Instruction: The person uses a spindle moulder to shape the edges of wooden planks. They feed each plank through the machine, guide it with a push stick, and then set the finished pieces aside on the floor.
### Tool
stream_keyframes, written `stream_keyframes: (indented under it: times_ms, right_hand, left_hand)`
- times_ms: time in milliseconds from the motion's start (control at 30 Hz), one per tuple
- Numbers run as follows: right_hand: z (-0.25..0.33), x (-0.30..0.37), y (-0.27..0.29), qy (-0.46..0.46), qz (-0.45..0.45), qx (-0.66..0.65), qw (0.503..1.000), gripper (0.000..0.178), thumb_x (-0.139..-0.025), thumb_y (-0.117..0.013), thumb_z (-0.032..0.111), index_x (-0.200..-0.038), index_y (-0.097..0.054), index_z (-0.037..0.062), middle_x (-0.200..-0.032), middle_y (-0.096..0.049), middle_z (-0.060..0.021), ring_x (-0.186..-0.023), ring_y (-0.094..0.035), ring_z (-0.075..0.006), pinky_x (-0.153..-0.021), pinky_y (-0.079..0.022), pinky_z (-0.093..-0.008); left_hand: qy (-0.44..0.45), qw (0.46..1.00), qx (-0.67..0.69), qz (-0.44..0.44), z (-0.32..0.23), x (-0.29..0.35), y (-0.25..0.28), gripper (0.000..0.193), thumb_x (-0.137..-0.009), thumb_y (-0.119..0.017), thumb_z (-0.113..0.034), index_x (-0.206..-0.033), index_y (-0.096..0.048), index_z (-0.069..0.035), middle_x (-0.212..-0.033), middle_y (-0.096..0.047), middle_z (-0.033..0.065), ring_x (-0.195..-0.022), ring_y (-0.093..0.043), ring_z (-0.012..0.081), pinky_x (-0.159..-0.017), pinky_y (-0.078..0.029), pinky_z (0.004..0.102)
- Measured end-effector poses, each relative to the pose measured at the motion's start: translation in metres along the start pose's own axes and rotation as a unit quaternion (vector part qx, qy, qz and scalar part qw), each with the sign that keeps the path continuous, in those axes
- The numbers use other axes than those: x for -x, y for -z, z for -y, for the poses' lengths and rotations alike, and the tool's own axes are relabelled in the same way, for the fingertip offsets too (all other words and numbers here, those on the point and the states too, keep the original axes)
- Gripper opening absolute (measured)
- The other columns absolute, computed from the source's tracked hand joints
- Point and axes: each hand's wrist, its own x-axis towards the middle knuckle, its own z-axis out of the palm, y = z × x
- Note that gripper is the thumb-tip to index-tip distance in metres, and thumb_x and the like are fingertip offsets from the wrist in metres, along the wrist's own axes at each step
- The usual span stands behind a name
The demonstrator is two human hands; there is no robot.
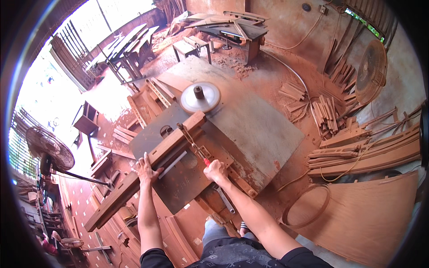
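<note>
One long, squared, slotted reddish-brown beam (pixel 173 141), left hand (pixel 146 171) splay-fingered against it, right hand (pixel 217 171) curled round red handle (pixel 206 162)

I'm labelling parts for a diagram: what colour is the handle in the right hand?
Red, where the handle shows beyond the right hand, in the head view.

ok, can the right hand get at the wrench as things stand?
Likely yes, if the right hand lets go of the red handle: the wrench lies close by, mostly uncovered.
</note>
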Motion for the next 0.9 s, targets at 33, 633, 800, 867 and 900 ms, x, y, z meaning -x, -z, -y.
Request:
stream_keyframes:
  times_ms: [33,633,800,867,900]
  right_hand:
    - [0.000,0.001,0.000,-0.012,-0.011,-0.003,1.000,0.031,-0.084,-0.070,0.025,-0.092,-0.079,-0.0035,-0.104,-0.074,-0.0370,-0.106,-0.075,-0.0476,-0.093,-0.062,-0.0496]
    - [0.001,-0.008,-0.014,-0.046,-0.018,-0.005,0.999,0.024,-0.083,-0.071,0.024,-0.087,-0.080,0.0015,-0.103,-0.078,-0.0290,-0.105,-0.077,-0.0419,-0.091,-0.062,-0.0463]
    - [-0.003,-0.013,-0.017,-0.036,-0.028,0.009,0.999,0.025,-0.083,-0.071,0.024,-0.087,-0.079,0.0005,-0.103,-0.077,-0.0300,-0.105,-0.077,-0.0432,-0.089,-0.063,-0.0474]
    - [-0.004,-0.015,-0.019,-0.034,-0.036,0.013,0.999,0.026,-0.083,-0.071,0.024,-0.087,-0.079,0.0000,-0.102,-0.077,-0.0313,-0.104,-0.077,-0.0440,-0.089,-0.063,-0.0479]
    - [-0.002,-0.014,-0.020,-0.032,-0.040,0.009,0.999,0.026,-0.084,-0.071,0.024,-0.088,-0.079,-0.0005,-0.101,-0.076,-0.0319,-0.104,-0.077,-0.0442,-0.089,-0.063,-0.0479]
  left_hand:
    - [-0.002,1.000,0.000,0.002,-0.002,0.002,0.003,0.131,-0.066,-0.093,-0.060,-0.169,-0.026,-0.015,-0.152,-0.043,0.0145,-0.147,-0.038,0.0384,-0.123,-0.014,0.0762]
    - [0.002,0.999,-0.001,0.038,0.006,-0.005,0.005,0.135,-0.068,-0.088,-0.070,-0.171,-0.019,-0.016,-0.158,-0.038,0.0139,-0.154,-0.034,0.0389,-0.122,-0.012,0.0802]
    - [-0.001,0.999,-0.002,0.032,0.003,-0.005,0.006,0.136,-0.067,-0.088,-0.070,-0.171,-0.019,-0.016,-0.158,-0.039,0.0139,-0.153,-0.035,0.0384,-0.122,-0.013,0.0805]
    - [-0.008,1.000,-0.009,0.019,0.004,-0.005,0.004,0.136,-0.067,-0.088,-0.069,-0.171,-0.019,-0.016,-0.157,-0.040,0.0139,-0.153,-0.036,0.0380,-0.122,-0.013,0.0806]
    - [-0.009,1.000,-0.003,0.020,0.005,-0.005,0.004,0.135,-0.067,-0.088,-0.069,-0.171,-0.019,-0.016,-0.157,-0.040,0.0139,-0.152,-0.037,0.0379,-0.122,-0.013,0.0806]
